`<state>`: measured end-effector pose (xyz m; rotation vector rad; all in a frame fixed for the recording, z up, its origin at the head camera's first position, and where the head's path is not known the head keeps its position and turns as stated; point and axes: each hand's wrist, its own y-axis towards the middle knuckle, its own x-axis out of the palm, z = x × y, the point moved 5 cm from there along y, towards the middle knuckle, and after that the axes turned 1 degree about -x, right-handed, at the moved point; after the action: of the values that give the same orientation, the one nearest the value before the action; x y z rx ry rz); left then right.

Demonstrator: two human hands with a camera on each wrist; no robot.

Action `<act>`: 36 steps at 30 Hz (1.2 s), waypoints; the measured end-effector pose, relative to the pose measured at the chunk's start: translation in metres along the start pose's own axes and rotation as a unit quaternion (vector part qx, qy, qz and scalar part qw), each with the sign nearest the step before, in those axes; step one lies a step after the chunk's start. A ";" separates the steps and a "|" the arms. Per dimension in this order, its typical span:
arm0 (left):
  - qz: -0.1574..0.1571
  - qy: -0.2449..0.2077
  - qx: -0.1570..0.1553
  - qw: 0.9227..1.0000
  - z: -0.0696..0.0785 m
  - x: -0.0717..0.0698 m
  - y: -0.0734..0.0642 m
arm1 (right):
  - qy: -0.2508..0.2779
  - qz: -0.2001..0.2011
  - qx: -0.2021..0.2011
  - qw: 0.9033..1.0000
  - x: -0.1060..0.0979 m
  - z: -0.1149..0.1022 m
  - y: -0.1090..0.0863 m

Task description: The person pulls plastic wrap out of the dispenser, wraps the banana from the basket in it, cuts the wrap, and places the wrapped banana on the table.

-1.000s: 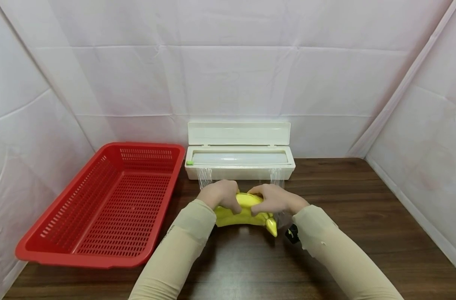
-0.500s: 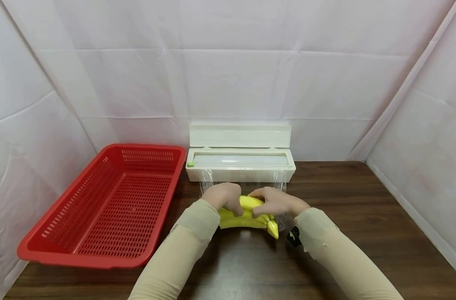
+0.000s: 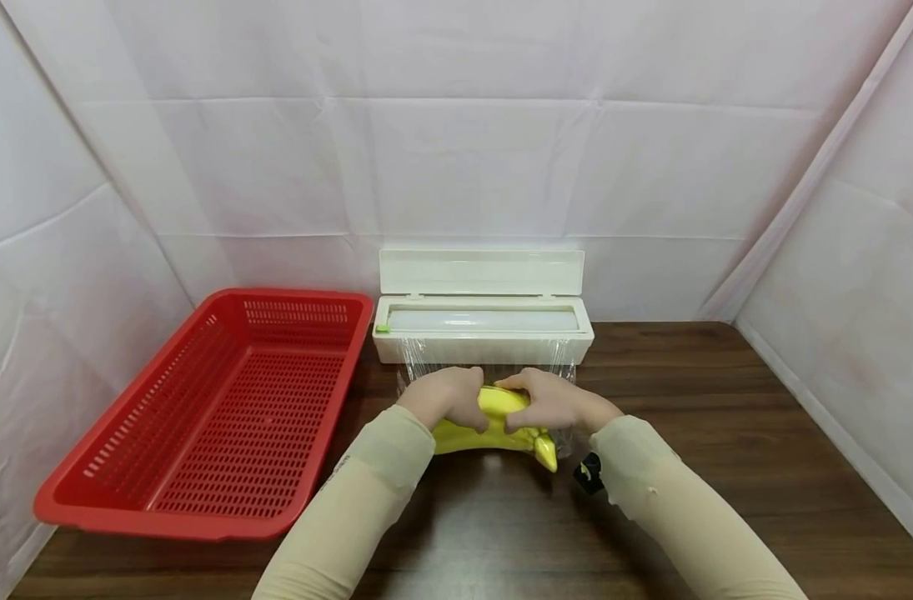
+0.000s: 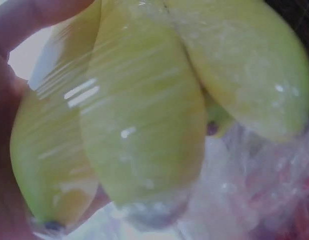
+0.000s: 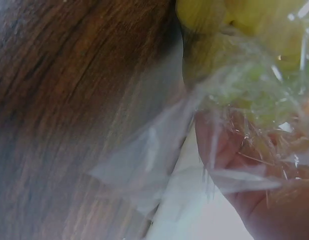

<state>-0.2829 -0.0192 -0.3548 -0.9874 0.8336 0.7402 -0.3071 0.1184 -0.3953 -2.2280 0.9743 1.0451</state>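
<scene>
A bunch of yellow bananas (image 3: 477,437) lies sideways between both hands, stem end at the right. My left hand (image 3: 446,398) grips its left part from above, thumb toward me. Around the stem side, my right hand (image 3: 555,402) holds the bunch the same way. Shiny cling film (image 4: 77,95) lies tight over the bananas in the left wrist view, bunched up loosely past their tips. In the right wrist view a loose flap of film (image 5: 144,155) hangs beside the hand. More film runs from the white cling film dispenser (image 3: 486,348) down to the bunch. Far-side fingertips are hidden in the head view.
The dispenser's lid (image 3: 481,272) stands up at the back, with a green slider (image 3: 383,328) at its left end. A large red plastic basket (image 3: 317,458) sits on the left of the brown wooden table (image 3: 696,417). White cloth (image 3: 456,167) encloses the back and sides.
The head view has shifted slightly. Both hands keep their grip on the bananas and have barely moved. Film edges spread a little more beside the hands.
</scene>
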 end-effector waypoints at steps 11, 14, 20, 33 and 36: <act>0.031 0.034 0.016 0.999 -0.005 -0.002 -0.002 | 0.038 0.028 0.030 0.998 -0.002 0.004 -0.005; 0.034 0.046 0.017 0.998 -0.007 -0.002 -0.004 | 0.039 0.025 0.031 0.998 -0.002 0.004 -0.006; 0.040 0.021 0.018 0.999 -0.010 -0.004 -0.006 | 0.025 0.026 0.025 0.999 -0.002 0.006 -0.009; 0.051 -0.043 0.017 0.998 -0.017 -0.007 -0.007 | -0.010 0.063 -0.011 0.998 -0.005 0.002 -0.011; 0.047 -0.069 0.013 0.996 -0.019 -0.005 -0.008 | -0.021 0.073 -0.022 0.997 -0.005 0.001 -0.011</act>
<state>-0.2832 -0.0406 -0.3531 -0.8685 0.7713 0.8669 -0.3016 0.1284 -0.3904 -2.1878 1.1188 1.1823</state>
